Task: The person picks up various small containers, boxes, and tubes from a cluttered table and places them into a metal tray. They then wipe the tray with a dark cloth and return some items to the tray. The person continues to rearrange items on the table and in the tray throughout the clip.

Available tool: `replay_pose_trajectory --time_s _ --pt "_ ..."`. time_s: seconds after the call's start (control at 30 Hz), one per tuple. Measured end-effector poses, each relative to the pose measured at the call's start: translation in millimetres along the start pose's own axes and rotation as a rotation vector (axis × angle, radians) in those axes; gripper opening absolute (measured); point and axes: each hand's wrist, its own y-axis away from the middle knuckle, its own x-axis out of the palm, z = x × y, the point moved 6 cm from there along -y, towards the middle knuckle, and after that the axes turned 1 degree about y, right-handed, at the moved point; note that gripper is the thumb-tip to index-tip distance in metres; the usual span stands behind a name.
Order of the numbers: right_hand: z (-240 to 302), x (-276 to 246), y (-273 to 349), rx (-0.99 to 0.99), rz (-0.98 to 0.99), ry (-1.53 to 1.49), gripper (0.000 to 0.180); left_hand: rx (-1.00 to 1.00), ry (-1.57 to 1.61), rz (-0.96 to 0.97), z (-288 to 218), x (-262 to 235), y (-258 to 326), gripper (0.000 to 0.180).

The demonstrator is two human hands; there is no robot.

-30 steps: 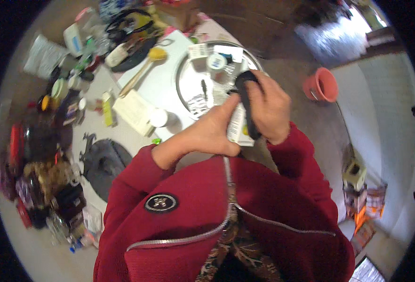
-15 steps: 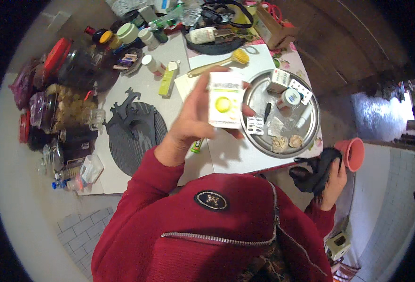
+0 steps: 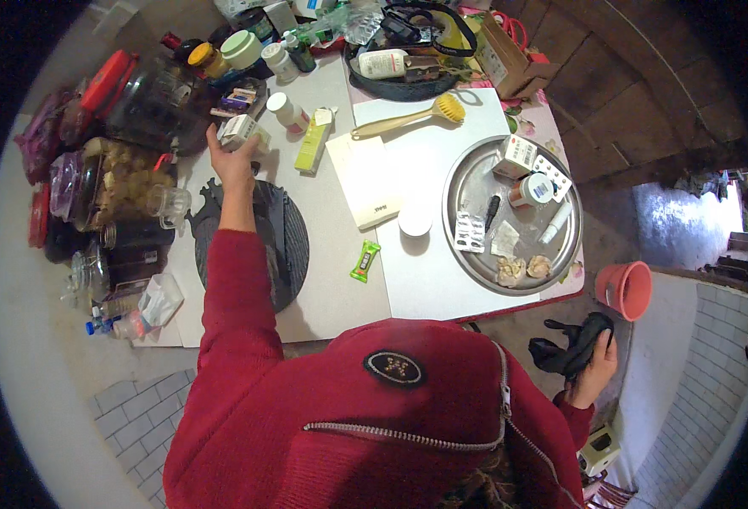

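Note:
My left hand (image 3: 237, 165) reaches to the far left of the table, thumb and fingers closed around a small white medicine box (image 3: 242, 129). The box is beside a white pill bottle (image 3: 287, 112) and a narrow yellow-green box (image 3: 313, 144). Below my left forearm lies a dark grey carved, ridged board (image 3: 285, 246). Off the table's right edge, my right hand (image 3: 594, 369) grips a crumpled black bundle (image 3: 569, 343); whether it is thin plastic or cloth I cannot tell. A pink bucket (image 3: 624, 290) stands just beyond it.
A round metal tray (image 3: 467, 276) holds boxes, blister packs, a jar and a marker. Nearby are a white round lid or container (image 3: 415, 221), a green wrapped packet (image 3: 365, 260), a notebook (image 3: 364, 182) and a yellow brush (image 3: 408, 116). Large jars (image 3: 124, 191) crowd the left.
My left hand has carried the white box from the middle of the table to the far left, uncovering the white round item and notebook. My right hand with the black bundle has dropped slightly nearer.

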Motion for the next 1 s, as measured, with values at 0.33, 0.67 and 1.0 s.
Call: replay_pose_trajectory --time_s 0.33,0.67,1.0 --pt "-46 1 17 0.356 0.013 -0.366 0.033 0.161 -0.496 0.021 72 -1 -38 0.106" --pt "-76 16 13 0.547 0.085 -0.678 0.039 0.451 -0.075 0.362 -134 109 120 0.065" --pt "-85 28 40 0.731 0.323 -0.701 0.050 0.484 -0.679 1.012 -135 325 307 0.068"
